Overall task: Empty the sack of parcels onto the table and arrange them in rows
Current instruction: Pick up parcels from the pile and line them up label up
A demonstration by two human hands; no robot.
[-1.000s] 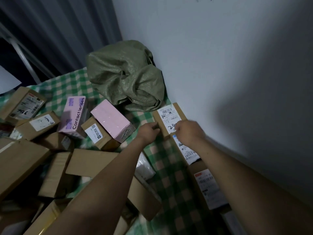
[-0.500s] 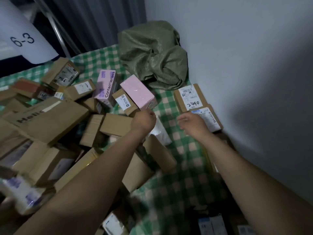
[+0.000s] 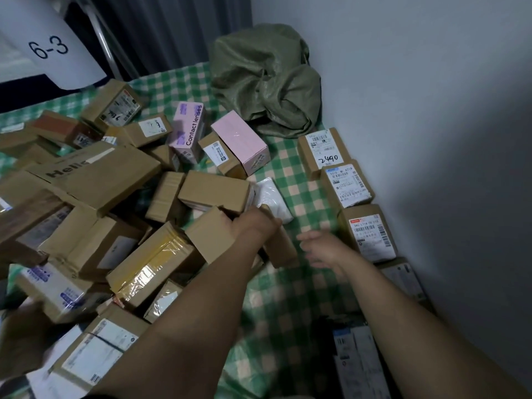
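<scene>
Cardboard box (image 3: 211, 239) in left hand (image 3: 254, 224)

Pretty sure this is a small parcel pickup or sorting room. There's a heap of label-stickered cardboard parcels (image 3: 95, 180) on a table (image 3: 288, 298) with a green check cloth, a woven sack (image 3: 264, 79) slumped in its far corner by the wall (image 3: 417, 82), and a handwritten "6-3" tag (image 3: 49, 47) past the far left edge.
</scene>
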